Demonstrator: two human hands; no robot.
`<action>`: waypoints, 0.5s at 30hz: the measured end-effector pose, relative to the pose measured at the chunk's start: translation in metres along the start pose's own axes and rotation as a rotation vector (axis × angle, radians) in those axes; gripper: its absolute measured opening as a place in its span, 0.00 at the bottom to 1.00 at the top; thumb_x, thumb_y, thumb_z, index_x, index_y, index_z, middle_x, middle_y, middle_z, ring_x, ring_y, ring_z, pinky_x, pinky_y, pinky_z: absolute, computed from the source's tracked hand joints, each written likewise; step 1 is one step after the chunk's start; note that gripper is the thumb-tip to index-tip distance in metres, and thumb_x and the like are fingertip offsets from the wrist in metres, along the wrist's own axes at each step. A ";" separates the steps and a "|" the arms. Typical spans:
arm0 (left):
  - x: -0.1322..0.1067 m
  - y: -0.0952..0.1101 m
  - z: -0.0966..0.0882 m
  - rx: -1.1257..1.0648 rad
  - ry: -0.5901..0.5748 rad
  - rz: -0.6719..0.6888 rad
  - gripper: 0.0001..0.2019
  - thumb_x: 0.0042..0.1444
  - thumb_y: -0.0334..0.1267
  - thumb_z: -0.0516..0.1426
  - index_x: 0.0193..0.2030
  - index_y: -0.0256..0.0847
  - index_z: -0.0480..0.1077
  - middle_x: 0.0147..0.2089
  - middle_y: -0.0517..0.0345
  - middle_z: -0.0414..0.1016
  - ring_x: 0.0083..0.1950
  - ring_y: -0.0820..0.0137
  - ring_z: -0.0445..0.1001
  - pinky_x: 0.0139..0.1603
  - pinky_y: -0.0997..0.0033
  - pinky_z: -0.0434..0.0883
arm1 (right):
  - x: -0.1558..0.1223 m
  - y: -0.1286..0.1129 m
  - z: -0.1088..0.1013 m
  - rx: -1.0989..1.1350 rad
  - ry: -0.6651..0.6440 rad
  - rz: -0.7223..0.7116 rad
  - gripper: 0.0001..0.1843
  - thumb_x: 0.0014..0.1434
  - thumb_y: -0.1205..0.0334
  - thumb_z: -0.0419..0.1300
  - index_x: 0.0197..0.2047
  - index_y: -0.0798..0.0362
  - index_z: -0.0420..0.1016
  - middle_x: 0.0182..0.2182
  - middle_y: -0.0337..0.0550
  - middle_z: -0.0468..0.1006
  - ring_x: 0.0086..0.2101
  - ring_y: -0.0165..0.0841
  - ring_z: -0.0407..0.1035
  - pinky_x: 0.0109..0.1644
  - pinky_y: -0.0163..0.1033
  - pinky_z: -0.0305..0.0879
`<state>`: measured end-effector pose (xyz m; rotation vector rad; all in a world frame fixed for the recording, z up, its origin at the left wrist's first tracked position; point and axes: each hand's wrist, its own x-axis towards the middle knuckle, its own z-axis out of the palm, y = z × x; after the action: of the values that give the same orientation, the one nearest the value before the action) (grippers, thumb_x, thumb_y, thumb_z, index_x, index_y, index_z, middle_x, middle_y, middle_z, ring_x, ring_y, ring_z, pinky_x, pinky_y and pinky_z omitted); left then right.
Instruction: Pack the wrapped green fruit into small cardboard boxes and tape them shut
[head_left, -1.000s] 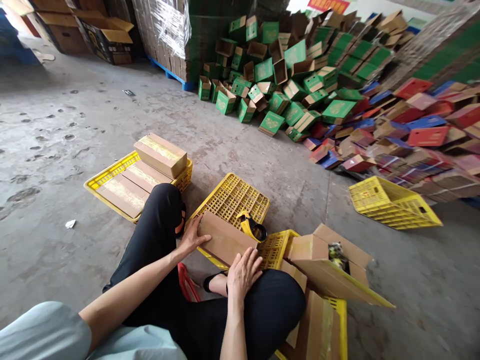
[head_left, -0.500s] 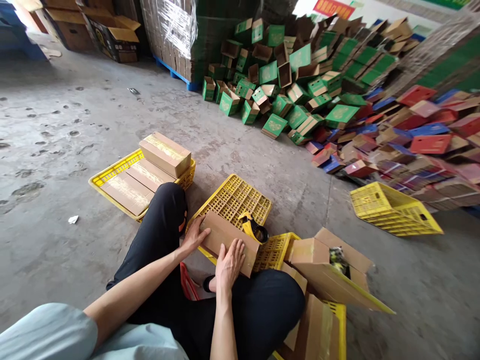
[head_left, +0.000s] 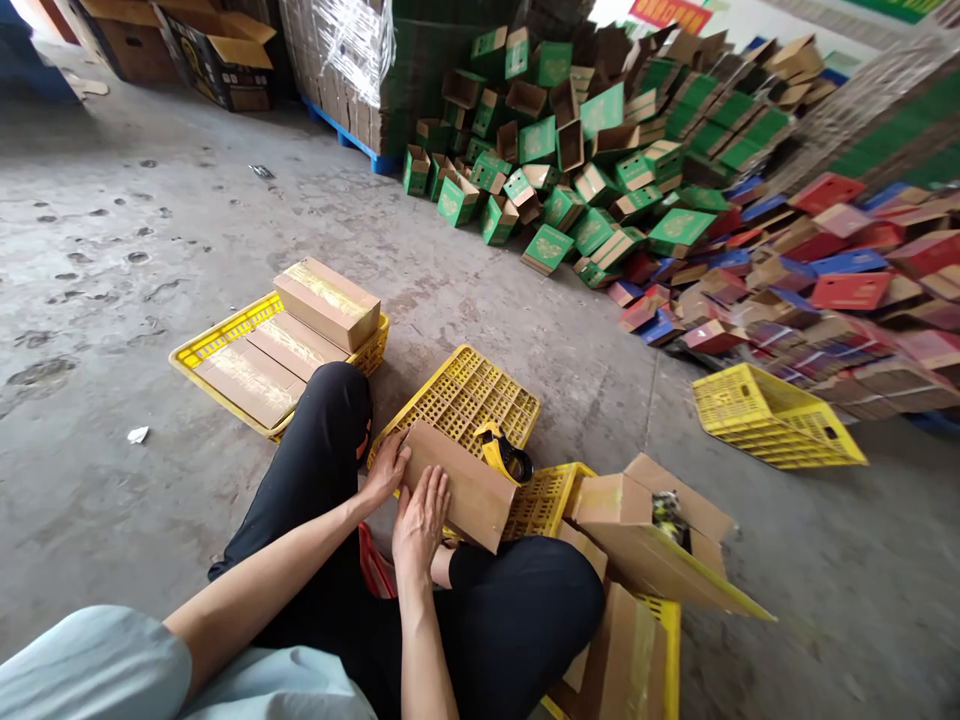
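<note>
A long, closed cardboard box [head_left: 476, 490] rests on an upturned yellow plastic crate [head_left: 480, 385] in front of my knees. My left hand [head_left: 388, 470] grips the box's left end, with some fingers hidden behind it. Flat against the near left part of the box lies my right hand [head_left: 421, 520], its fingers stretched out. Just behind the box, a yellow-and-black tape dispenser [head_left: 501, 452] sits on the crate.
Left, a yellow crate [head_left: 191, 357] holds several taped boxes [head_left: 326, 300]. Beside my right knee are an open carton [head_left: 615, 500] and another crate [head_left: 671, 650] with boxes. Green boxes [head_left: 547, 248] and red and blue ones [head_left: 847, 290] are heaped behind; a yellow crate [head_left: 750, 410] stands right.
My right hand has slid left along the box, from its middle toward my left hand. My left thumb has drawn back nearer the box's end. The box stays on the crate.
</note>
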<state>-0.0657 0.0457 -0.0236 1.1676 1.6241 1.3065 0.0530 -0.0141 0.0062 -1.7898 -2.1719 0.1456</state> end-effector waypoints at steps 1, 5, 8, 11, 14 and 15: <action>0.000 0.000 -0.001 -0.011 -0.004 -0.004 0.24 0.69 0.46 0.52 0.67 0.40 0.68 0.68 0.42 0.70 0.71 0.55 0.67 0.74 0.48 0.61 | 0.000 -0.004 0.002 0.007 0.007 -0.035 0.31 0.76 0.59 0.44 0.76 0.65 0.58 0.73 0.64 0.60 0.72 0.54 0.54 0.72 0.60 0.55; 0.001 0.002 -0.004 -0.054 -0.026 -0.010 0.24 0.68 0.46 0.53 0.67 0.40 0.69 0.69 0.42 0.70 0.70 0.55 0.67 0.74 0.49 0.61 | -0.001 -0.017 0.002 0.028 0.062 -0.129 0.30 0.74 0.66 0.43 0.76 0.60 0.59 0.71 0.61 0.64 0.71 0.50 0.57 0.71 0.59 0.58; 0.001 0.003 -0.005 -0.070 -0.035 -0.021 0.27 0.64 0.47 0.59 0.68 0.40 0.69 0.68 0.42 0.70 0.71 0.53 0.67 0.74 0.50 0.61 | -0.001 -0.015 -0.007 0.048 0.069 -0.145 0.28 0.75 0.62 0.45 0.74 0.59 0.63 0.69 0.59 0.68 0.68 0.49 0.62 0.70 0.57 0.59; 0.001 0.002 -0.005 -0.078 -0.054 -0.022 0.33 0.58 0.47 0.65 0.69 0.40 0.68 0.69 0.42 0.69 0.71 0.50 0.66 0.74 0.49 0.60 | -0.006 -0.001 -0.019 0.054 0.089 -0.097 0.26 0.77 0.58 0.45 0.71 0.59 0.67 0.65 0.59 0.73 0.63 0.49 0.67 0.68 0.57 0.60; 0.001 0.001 -0.005 -0.079 -0.068 -0.019 0.35 0.58 0.48 0.65 0.70 0.40 0.66 0.70 0.41 0.67 0.72 0.49 0.65 0.75 0.47 0.59 | -0.015 0.022 -0.031 0.035 0.124 -0.022 0.26 0.77 0.55 0.46 0.69 0.59 0.70 0.62 0.60 0.75 0.59 0.50 0.69 0.65 0.57 0.61; 0.001 0.001 -0.005 -0.078 -0.072 -0.018 0.35 0.58 0.48 0.65 0.70 0.40 0.66 0.70 0.41 0.67 0.72 0.49 0.64 0.75 0.47 0.58 | -0.019 0.031 -0.034 0.026 0.136 -0.003 0.27 0.77 0.53 0.46 0.68 0.59 0.71 0.61 0.60 0.76 0.59 0.50 0.69 0.65 0.57 0.61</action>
<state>-0.0703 0.0451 -0.0216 1.1380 1.5159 1.2904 0.0955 -0.0304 0.0266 -1.7297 -2.0691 0.0499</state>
